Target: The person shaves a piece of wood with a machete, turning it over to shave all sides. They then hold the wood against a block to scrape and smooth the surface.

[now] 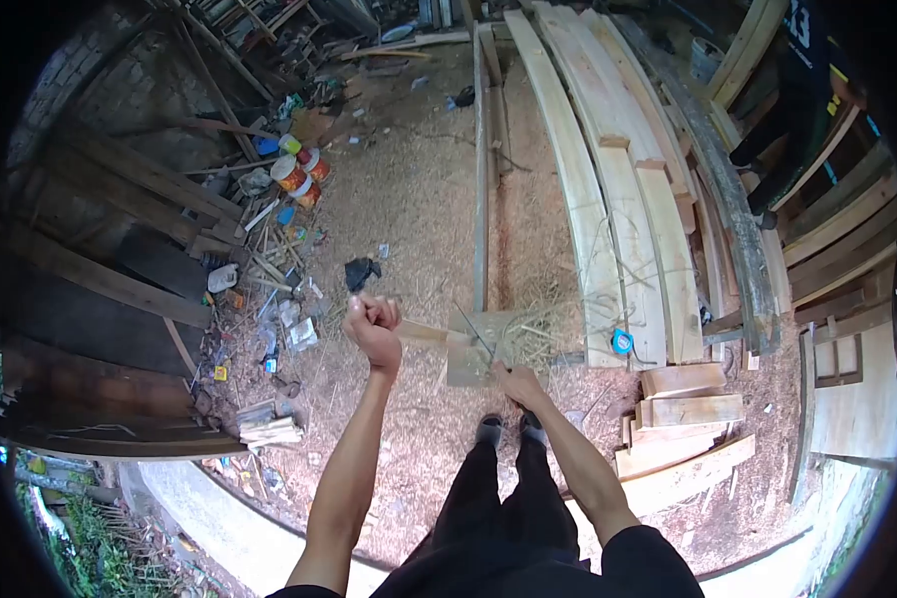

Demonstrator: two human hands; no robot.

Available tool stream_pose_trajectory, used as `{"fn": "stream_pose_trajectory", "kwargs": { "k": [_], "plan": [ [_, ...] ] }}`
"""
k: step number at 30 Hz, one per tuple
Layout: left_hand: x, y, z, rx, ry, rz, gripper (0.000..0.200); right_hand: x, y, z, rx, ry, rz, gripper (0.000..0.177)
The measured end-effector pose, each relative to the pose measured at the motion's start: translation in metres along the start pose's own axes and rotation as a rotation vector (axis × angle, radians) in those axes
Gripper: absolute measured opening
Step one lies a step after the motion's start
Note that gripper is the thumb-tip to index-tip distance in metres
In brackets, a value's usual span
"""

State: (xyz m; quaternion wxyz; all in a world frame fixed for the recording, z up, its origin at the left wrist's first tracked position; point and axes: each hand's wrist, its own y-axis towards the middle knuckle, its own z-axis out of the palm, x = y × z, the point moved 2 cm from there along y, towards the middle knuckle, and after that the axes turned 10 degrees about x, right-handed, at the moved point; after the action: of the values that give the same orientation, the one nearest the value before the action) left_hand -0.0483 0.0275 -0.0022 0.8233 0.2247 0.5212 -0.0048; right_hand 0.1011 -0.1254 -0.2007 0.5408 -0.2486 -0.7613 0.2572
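My left hand (374,334) is raised with its fingers curled into a fist; what lies inside the fingers is hidden. A pale wooden strip (424,331) runs from beside this fist toward a flat, light-brown board (463,369) low in front of my feet. My right hand (518,384) is closed around the lower end of a knife (473,327) with a long, thin blade. The blade points up and to the left, overlapping the board in this view. Straw-like shavings (538,334) lie heaped just beyond my right hand.
Long planks (568,169) stretch away at right, with a blue tape measure (622,341) on their near end. Short wood blocks (688,409) are stacked nearer. Paint buckets (299,174) and litter lie left. A person (802,110) stands far right.
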Motion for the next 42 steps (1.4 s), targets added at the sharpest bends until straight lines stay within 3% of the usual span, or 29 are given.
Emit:
{"fn": "stream_pose_trajectory", "kwargs": {
  "k": [6, 8, 13, 15, 19, 22, 28, 29, 31, 32, 34, 36, 38, 40, 42],
  "plan": [
    [-0.009, -0.013, 0.007, -0.014, 0.083, -0.023, 0.039, -0.026, 0.008, 0.019, -0.08, 0.092, -0.162, 0.073],
    [-0.009, -0.015, 0.005, -0.047, 0.074, 0.012, 0.039, -0.058, 0.044, 0.012, 0.046, -0.004, 0.073, 0.072],
    [-0.004, -0.01, 0.014, -0.032, 0.062, -0.01, 0.039, -0.033, 0.017, 0.0, 0.052, -0.067, -0.024, 0.074],
    [-0.004, -0.006, 0.017, -0.03, 0.081, -0.007, 0.038, -0.051, 0.017, 0.01, -0.064, -0.012, -0.092, 0.075],
    [-0.002, -0.001, 0.026, -0.022, 0.103, -0.011, 0.038, -0.071, 0.042, -0.014, 0.076, -0.051, 0.177, 0.074],
    [0.001, 0.0, 0.036, -0.015, 0.124, -0.02, 0.039, -0.055, 0.03, -0.021, 0.172, -0.039, 0.093, 0.074],
    [-0.001, 0.001, 0.039, -0.035, 0.123, 0.014, 0.04, -0.142, 0.06, 0.031, -0.069, -0.027, 0.119, 0.073],
    [-0.001, 0.001, 0.036, -0.02, 0.117, 0.01, 0.039, -0.129, 0.061, 0.022, -0.074, -0.027, 0.101, 0.073],
    [-0.002, -0.005, 0.023, 0.07, 0.093, -0.023, 0.036, -0.116, 0.049, 0.002, 0.15, 0.012, 0.237, 0.071],
    [0.0, -0.006, 0.019, 0.083, 0.077, -0.004, 0.036, -0.108, 0.041, -0.004, 0.125, 0.01, 0.226, 0.071],
    [-0.002, 0.0, 0.017, -0.094, 0.044, -0.153, 0.035, -0.104, 0.035, -0.001, -0.122, -0.125, 0.066, 0.069],
    [-0.016, 0.004, 0.022, -0.074, 0.089, -0.099, 0.033, -0.113, 0.027, 0.012, -0.165, -0.047, -0.044, 0.069],
    [-0.013, 0.004, 0.012, -0.25, 0.097, -0.087, 0.034, -0.096, 0.007, 0.001, -0.2, 0.019, -0.146, 0.069],
    [-0.017, 0.0, 0.004, -0.304, 0.073, -0.105, 0.038, -0.056, -0.035, -0.014, 0.008, -0.011, 0.034, 0.066],
    [-0.024, -0.004, 0.007, -0.281, 0.018, -0.173, 0.041, -0.037, -0.036, -0.016, 0.011, -0.019, 0.053, 0.065]
  ]
}}
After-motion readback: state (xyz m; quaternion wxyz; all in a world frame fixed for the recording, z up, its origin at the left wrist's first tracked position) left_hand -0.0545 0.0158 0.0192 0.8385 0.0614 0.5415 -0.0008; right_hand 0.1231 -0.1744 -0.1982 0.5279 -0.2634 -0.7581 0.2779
